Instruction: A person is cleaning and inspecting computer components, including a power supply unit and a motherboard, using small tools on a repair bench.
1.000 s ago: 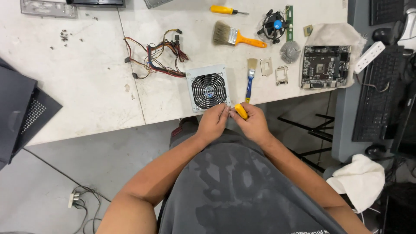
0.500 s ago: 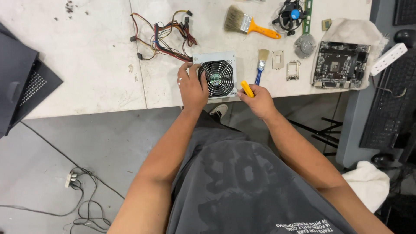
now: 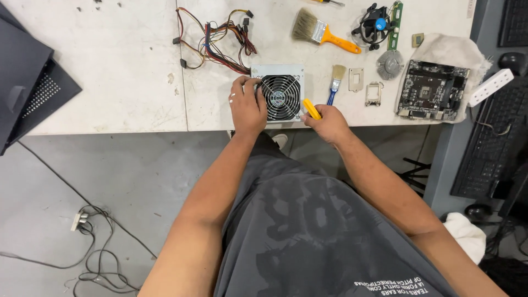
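Two brushes (image 3: 322, 30) (image 3: 334, 82), one power supply (image 3: 279, 92), one motherboard (image 3: 432, 91)

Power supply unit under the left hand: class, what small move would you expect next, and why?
Probably bringing the tip of the yellow-handled tool to the fan face of the power supply unit. The left hand rests on the unit's left side, steadying it at the table edge, while the right hand holds the tool just beside the fan grille.

White table (image 3: 121, 82), surface scuffed. Lying on it: power supply unit (image 3: 278, 91) at near edge, cable bundle (image 3: 212, 41), two brushes (image 3: 322, 30) (image 3: 335, 82), motherboard (image 3: 432, 91) on cloth (image 3: 451, 49)
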